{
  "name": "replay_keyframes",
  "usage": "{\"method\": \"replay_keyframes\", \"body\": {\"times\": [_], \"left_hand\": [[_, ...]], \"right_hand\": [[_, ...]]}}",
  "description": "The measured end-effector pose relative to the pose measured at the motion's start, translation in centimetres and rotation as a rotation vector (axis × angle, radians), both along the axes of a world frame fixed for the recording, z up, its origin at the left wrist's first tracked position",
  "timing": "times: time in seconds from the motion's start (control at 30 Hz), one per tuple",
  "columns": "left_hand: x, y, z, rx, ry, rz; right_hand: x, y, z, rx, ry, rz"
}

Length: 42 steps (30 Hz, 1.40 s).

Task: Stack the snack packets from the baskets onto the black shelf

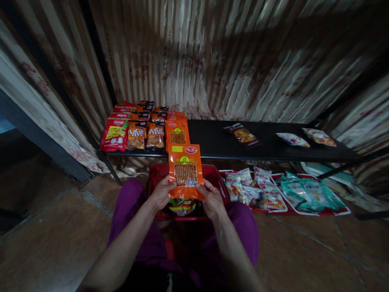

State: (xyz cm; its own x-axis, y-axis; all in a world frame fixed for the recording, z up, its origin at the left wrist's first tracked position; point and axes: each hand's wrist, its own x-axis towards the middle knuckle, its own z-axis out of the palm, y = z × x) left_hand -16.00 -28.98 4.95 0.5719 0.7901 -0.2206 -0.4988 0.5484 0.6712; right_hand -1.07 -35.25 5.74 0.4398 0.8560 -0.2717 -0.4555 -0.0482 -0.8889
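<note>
Left hand [162, 192]: clamped on the lower left edge of the orange packet [185, 171], thumb toward the front face, in front of the shelf [211, 150].
Right hand [212, 198]: clamped on the lower right corner of the same packet; gripping low on both sides, hence likely to let the top flop back if tilted or loosened.
Orange packet: held in front of the shelf's left part, printed face visible; cannot tell whether touching the shelf edge. Could catch on that edge if advanced too low.
Red basket [153, 177]: below the shelf's front edge, beneath the held packet; likely to catch the packet after a slip.
Basket packets [182, 209]: below the shelf, partly hidden; cannot tell how many.
Orange row [177, 133]: on the shelf, left part, directly behind the held packet; liable to be shoved back by a hard push.
Brown bags [137, 136]: on the shelf, left of the orange row; liable to shift from a sideways knock.
Red bags [114, 134]: at the shelf's left end; exposed to the same knock, passed along.
Dark bag [243, 135]: lying slantwise near the shelf's middle; out of likely reach of any bump.
White-rimmed tray [281, 207]: below the shelf, beside the right knee [244, 225]; could be nudged by a leg shift.
</note>
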Motion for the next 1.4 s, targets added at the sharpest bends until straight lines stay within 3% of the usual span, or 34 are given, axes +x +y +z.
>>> {"method": "replay_keyframes", "body": {"times": [0.37, 0.47, 0.67, 0.8, 0.97, 1.2, 1.4], "left_hand": [[0.5, -0.1, 0.2, 0.012, -0.032, -0.006], [0.7, -0.1, 0.1, 0.025, -0.035, 0.001], [1.1, -0.5, 0.0, 0.056, -0.029, 0.008], [1.4, -0.9, 0.2, 0.086, -0.012, 0.043], [1.4, -1.4, 0.5, 0.129, 0.019, 0.015], [1.9, -2.7, 0.5, 0.397, 0.295, 0.015], [1.7, -2.9, 0.5, 0.695, 0.57, -0.08]], "right_hand": [[0.2, 0.3, -1.2, 0.02, -0.128, -0.05], [0.7, 0.6, -1.9, -0.015, -0.39, -0.136], [0.9, 0.6, -2.2, 0.015, -1.246, -0.191], [0.3, 0.5, -2.2, 0.064, -1.395, -0.12], [-1.0, 0.3, -1.8, 0.054, -1.252, -0.031], [-2.7, -0.3, -0.3, 0.009, -0.611, 0.181], [-2.5, -0.1, -2.0, -0.021, -0.257, -0.021]]}}
